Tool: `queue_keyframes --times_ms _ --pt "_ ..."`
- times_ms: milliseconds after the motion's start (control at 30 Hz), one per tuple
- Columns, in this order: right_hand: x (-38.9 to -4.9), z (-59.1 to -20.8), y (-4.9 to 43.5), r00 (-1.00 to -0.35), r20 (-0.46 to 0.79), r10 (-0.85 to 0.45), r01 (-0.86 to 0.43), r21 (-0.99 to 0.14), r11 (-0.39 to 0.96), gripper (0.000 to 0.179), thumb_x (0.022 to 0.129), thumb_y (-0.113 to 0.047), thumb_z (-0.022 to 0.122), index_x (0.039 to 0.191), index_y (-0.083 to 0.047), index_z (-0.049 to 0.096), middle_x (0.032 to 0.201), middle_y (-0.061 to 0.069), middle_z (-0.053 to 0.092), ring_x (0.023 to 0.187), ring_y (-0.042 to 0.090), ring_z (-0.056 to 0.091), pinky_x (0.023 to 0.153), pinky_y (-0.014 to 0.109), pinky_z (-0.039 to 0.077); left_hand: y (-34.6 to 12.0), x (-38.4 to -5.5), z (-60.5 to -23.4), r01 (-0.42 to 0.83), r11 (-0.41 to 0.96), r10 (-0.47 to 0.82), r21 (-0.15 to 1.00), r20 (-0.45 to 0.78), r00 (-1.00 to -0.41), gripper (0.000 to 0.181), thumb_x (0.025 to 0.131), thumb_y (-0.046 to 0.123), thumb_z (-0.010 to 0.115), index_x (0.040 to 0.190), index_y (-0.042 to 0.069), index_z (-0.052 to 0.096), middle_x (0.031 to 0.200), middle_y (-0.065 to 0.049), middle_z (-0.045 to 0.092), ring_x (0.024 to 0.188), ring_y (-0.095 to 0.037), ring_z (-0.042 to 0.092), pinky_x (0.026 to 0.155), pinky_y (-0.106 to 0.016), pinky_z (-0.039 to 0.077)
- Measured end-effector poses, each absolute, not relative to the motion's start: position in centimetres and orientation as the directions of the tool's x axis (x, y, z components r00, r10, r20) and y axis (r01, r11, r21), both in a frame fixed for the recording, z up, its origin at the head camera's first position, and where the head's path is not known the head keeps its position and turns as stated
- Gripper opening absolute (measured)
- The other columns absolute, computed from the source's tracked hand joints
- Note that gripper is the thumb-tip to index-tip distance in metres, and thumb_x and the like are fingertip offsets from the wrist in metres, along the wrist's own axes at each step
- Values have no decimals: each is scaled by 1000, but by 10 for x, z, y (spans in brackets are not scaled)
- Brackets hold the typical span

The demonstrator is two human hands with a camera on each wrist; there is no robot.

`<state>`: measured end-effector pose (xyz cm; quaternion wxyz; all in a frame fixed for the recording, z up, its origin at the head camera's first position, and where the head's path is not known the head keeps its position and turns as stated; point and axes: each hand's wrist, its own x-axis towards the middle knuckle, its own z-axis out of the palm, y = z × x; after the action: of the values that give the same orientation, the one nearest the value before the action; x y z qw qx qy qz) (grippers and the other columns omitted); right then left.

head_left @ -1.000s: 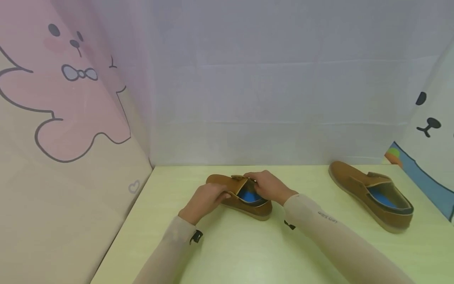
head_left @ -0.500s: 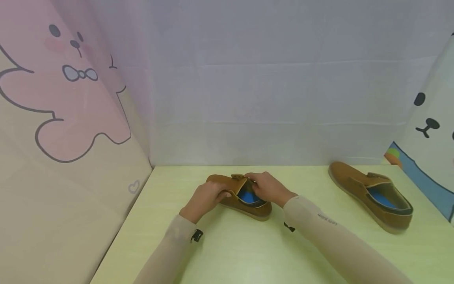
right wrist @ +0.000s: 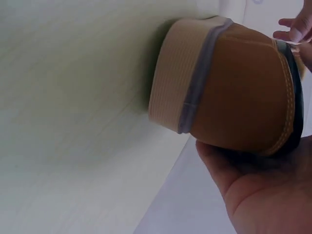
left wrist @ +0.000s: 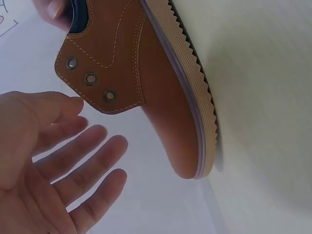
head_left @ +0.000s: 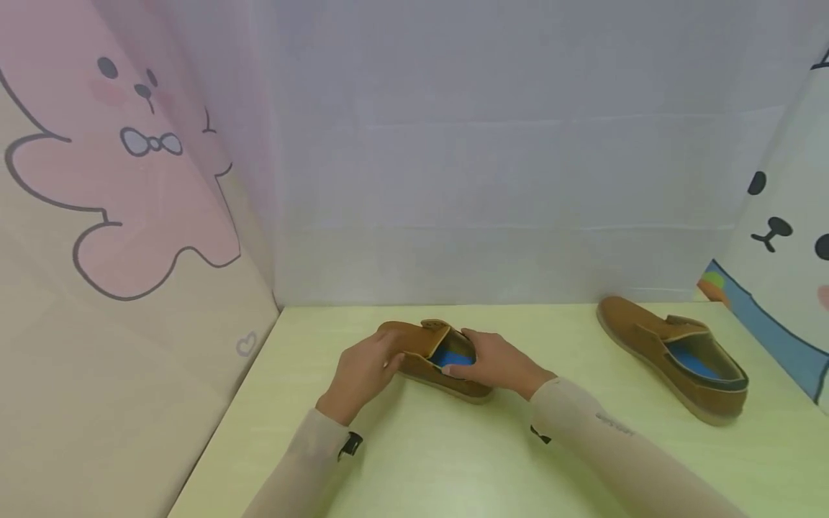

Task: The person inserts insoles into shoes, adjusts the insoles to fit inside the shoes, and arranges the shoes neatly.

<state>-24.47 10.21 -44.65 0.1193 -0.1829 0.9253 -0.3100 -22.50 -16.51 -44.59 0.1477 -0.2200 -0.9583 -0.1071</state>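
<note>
A brown lace-up style shoe (head_left: 417,338) with a blue insole stands on the table, toe to the back left, no laces in its eyelets. Stitched side flap (left wrist: 105,63), with metal eyelets, faces the left hand. My left hand (head_left: 363,374) is beside the toe half; in the left wrist view its fingers are spread and loosely bent, the thumb tip close to the flap's edge. My right hand (head_left: 501,363) grips the shoe across its opening, thumb over the near collar, other fingers on the far side and partly hidden. The right wrist view shows the heel (right wrist: 239,92) against that hand.
A matching brown shoe (head_left: 673,352) stands at the table's right, toe towards the back. The pale yellow-green table (head_left: 440,460) meets a plain white curtain (head_left: 453,180) at the back. Cartoon-printed cloths hang left (head_left: 149,216) and right (head_left: 790,288).
My left hand has let go of the flap and drawn back slightly left. My right hand has shifted from inside the opening to span it, thumb now over the near collar. The shoe stays in place.
</note>
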Motion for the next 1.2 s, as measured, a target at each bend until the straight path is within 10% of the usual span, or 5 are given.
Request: queue_keyframes --times_ms 267,533,1200 --pt "-239 -454 97 -908 -94 -409 -285 -577 766 113 80 -60 79 157 5 27 152 24 44 137 40 45 108 53 42 -173 -215 -451 397 884 348 248 218 -912 15 98 22 70 108 13 64 84 1 72 63 -12 64 44 -23 41" --pt "-238 -457 93 -924 -52 -378 -273 -604 749 73 82 -44 83 135 -3 54 105 6 68 82 13 60 72 35 53 -170 -210 -461 492 822 487 287 93 -868 10 98 20 68 103 15 75 86 9 72 73 -6 66 57 -24 50" --pt "-229 -461 82 -959 52 -278 -254 -592 765 68 83 -42 81 133 -2 59 94 2 68 74 12 61 67 33 53 -168 -210 -459 522 807 513 276 110 -851 11 96 17 69 104 13 75 84 8 72 69 -3 62 55 -22 47"
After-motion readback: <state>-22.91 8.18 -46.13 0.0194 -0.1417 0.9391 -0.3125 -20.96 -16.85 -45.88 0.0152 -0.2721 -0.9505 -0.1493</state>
